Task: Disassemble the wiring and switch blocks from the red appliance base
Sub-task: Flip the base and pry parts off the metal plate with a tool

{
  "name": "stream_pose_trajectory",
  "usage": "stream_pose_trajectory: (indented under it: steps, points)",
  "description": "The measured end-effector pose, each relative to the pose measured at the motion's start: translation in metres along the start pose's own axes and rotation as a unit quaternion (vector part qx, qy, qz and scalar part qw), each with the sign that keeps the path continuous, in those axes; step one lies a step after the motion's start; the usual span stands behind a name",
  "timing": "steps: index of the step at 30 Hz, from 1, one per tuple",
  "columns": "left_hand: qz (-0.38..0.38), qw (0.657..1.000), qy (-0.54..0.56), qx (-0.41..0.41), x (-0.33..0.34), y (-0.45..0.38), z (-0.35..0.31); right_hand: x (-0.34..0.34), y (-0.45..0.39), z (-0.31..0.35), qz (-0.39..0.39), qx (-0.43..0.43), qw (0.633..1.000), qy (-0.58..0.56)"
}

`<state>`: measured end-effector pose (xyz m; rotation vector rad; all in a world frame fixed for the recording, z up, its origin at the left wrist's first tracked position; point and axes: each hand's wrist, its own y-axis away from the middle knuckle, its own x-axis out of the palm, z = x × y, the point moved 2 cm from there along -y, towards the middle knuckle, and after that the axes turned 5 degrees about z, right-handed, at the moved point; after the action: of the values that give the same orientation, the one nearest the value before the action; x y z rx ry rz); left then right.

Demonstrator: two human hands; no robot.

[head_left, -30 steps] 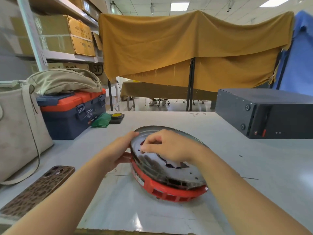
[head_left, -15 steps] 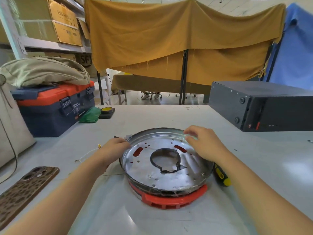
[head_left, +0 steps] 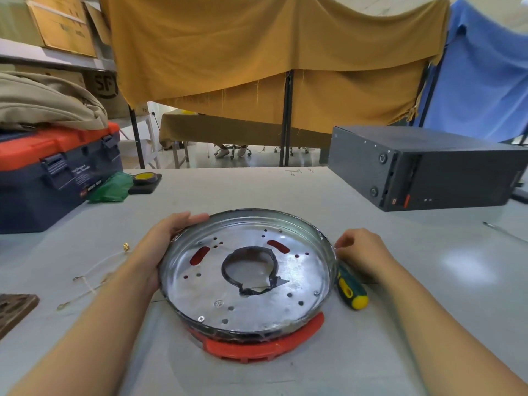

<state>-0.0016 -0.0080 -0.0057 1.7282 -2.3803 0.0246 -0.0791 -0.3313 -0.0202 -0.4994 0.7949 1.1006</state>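
Note:
The red appliance base (head_left: 265, 345) lies flat on the grey table, right in front of me. A round silver metal plate (head_left: 300, 275) with a central hole and several small holes covers its top. My left hand (head_left: 163, 244) cups the left side, fingers curved along the far-left rim. My right hand (head_left: 363, 252) sits at the right edge, with its curled fingertips pinching the rim. No wiring or switch blocks show from this side. A loose thin wire (head_left: 91, 278) with small terminals lies on the table to the left.
A green and yellow screwdriver (head_left: 351, 290) lies just under my right hand. A blue and orange toolbox (head_left: 57, 178) stands at the left, a black metal case (head_left: 428, 172) at the far right, and a phone (head_left: 14, 307) at the left edge.
The base was tipped up on edge and now lies flat. My right hand went from the plate's face to the right rim. My left hand stayed on the left side.

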Motion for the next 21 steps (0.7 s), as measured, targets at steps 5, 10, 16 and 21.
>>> stream_pose_trajectory:
  steps: [5,10,16,21]
  points:
    - [0.02,0.999,0.045,0.017,0.001,0.004,0.005,0.004,-0.004,0.001,-0.005,0.008,0.995,0.101]
    - [0.026,0.998,0.046,0.017,0.002,0.004,0.006,0.003,-0.005,-0.003,-0.055,-0.035,0.995,0.07]
    - [0.022,0.998,0.06,0.013,0.006,0.008,0.006,0.0,0.003,0.017,-0.035,-0.127,0.979,-0.154]
    - [0.003,1.0,0.031,-0.005,0.005,0.003,0.002,-0.011,0.015,0.04,0.027,-0.158,0.936,-0.312]
